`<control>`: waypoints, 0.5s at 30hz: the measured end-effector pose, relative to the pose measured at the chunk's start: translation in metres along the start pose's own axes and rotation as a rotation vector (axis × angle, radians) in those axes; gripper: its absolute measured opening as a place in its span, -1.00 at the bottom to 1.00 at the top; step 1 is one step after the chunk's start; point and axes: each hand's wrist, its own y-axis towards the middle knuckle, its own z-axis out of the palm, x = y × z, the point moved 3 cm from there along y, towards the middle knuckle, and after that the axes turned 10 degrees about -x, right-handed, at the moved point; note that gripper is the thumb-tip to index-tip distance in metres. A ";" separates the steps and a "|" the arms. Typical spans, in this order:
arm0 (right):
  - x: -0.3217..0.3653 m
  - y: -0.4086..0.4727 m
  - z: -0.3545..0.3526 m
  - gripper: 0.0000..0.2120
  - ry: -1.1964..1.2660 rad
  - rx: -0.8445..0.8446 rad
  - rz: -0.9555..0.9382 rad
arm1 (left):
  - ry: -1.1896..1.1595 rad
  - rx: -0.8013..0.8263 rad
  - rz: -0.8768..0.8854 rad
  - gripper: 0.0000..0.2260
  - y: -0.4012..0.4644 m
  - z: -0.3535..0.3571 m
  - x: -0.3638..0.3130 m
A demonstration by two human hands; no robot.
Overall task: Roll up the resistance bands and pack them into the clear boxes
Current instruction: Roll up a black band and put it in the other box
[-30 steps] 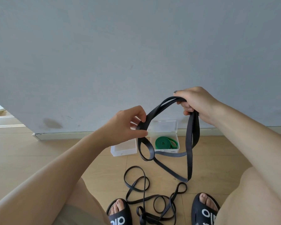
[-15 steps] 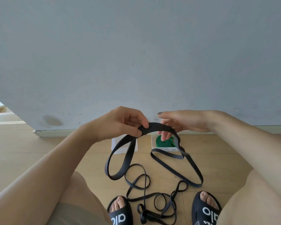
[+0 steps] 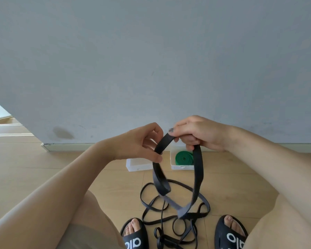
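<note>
Wide black band (image 3: 197, 169) | your left hand (image 3: 142, 146) pinches it, right hand (image 3: 201, 135) grips top | risk: dangling loop snags the thin floor bands (image 3: 169, 212), spoiling your roll.

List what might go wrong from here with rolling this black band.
1. The black band hangs as a loose loop from both hands, left hand and right hand; its bottom may snag the thin bands tangled on the floor.
2. The left box looks small; a loose roll may not fit.
</note>
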 end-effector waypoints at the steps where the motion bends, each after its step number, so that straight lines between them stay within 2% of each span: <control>1: 0.000 0.000 -0.003 -0.76 0.038 -0.023 0.007 | 0.024 -0.006 -0.008 -0.61 0.000 0.002 0.002; 8: 0.003 0.002 -0.018 -0.74 0.279 -0.166 0.044 | 0.200 -0.001 -0.077 -0.64 0.010 0.009 0.018; 10: 0.004 0.003 -0.028 -0.72 0.366 -0.216 0.050 | 0.233 -0.005 -0.090 -0.75 0.010 0.007 0.020; 12: 0.003 0.001 -0.040 -0.71 0.412 -0.271 0.050 | 0.107 -0.039 -0.126 -0.88 0.009 0.003 0.023; 15: -0.002 -0.003 -0.054 -0.71 0.399 -0.351 0.071 | -0.179 -0.129 -0.164 -0.87 0.007 -0.012 0.028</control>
